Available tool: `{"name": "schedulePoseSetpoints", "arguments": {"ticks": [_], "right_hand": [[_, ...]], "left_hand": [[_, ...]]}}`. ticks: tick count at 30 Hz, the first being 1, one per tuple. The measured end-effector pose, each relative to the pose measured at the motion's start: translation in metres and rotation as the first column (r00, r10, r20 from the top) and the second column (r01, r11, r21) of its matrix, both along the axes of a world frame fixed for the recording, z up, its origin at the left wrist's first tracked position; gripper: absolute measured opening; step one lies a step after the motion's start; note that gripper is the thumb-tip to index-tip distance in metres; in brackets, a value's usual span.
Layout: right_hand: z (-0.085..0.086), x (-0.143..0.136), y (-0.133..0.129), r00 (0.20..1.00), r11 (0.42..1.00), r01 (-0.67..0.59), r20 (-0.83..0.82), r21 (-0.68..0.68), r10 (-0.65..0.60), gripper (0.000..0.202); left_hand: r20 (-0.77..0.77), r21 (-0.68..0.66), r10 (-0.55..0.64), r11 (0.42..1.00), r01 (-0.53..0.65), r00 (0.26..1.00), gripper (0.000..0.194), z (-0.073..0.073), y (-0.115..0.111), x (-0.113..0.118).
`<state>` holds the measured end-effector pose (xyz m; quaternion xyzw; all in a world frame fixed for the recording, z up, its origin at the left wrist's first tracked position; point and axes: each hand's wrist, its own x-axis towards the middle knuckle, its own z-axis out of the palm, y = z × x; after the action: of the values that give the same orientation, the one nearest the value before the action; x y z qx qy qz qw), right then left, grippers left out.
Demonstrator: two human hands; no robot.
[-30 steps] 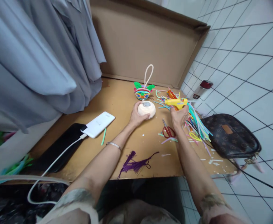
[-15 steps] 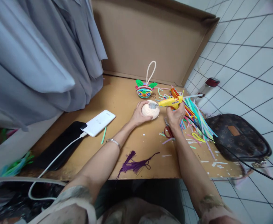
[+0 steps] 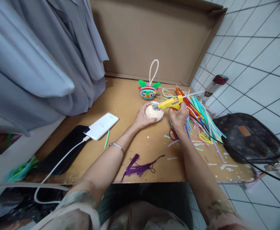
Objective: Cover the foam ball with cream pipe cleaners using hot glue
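A cream, rounded ball [image 3: 154, 114] with a greyish patch on top is held by my left hand [image 3: 143, 115], whose fingers and thumb curve round its left side. My right hand [image 3: 179, 115] grips a yellow glue gun [image 3: 170, 103], its nozzle over the grey patch; whether the tip touches it I cannot tell. Behind the ball stands a colourful animal-face ornament [image 3: 148, 91] with green ears and a white loop. Red-handled scissors [image 3: 173, 134] lie partly beneath my right wrist.
Pipe cleaners [image 3: 208, 116] in many colours are heaped at the right, near a clear bottle [image 3: 213, 87] and a dark patterned bag [image 3: 250, 137]. Purple tassels [image 3: 140, 168] lie in front. A white power bank [image 3: 101, 126] with a cable is at the left, beside a grey curtain [image 3: 82, 57].
The glue gun has shifted slightly left, its nozzle end now lying further over the grey patch. My left hand keeps its hold on the ball. The view has moved a little.
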<state>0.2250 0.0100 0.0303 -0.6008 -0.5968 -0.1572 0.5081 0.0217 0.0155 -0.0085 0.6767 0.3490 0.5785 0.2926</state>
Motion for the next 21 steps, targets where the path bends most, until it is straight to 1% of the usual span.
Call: {"name": "schedulePoseSetpoints", "arguments": {"ticks": [5,12,21], "right_hand": [[0.0038,-0.0036,-0.0056,0.999,0.998,-0.026,-0.027,-0.048,0.025,0.023],[0.0076,-0.0030,-0.0057,0.996,0.997,-0.033,-0.084,-0.066,0.027,0.021],[0.0050,-0.0002,-0.0049,0.999,0.997,-0.029,-0.022,-0.069,0.028,0.016]], "left_hand": [[0.002,-0.006,-0.005,1.000,0.005,1.000,0.079,0.0014,0.0000,0.0004],[-0.009,-0.012,-0.017,1.000,0.017,1.000,0.078,0.0030,-0.0011,-0.0009],[0.014,-0.085,-0.005,0.996,0.006,1.000,0.079,0.0080,-0.0047,-0.0023]]}}
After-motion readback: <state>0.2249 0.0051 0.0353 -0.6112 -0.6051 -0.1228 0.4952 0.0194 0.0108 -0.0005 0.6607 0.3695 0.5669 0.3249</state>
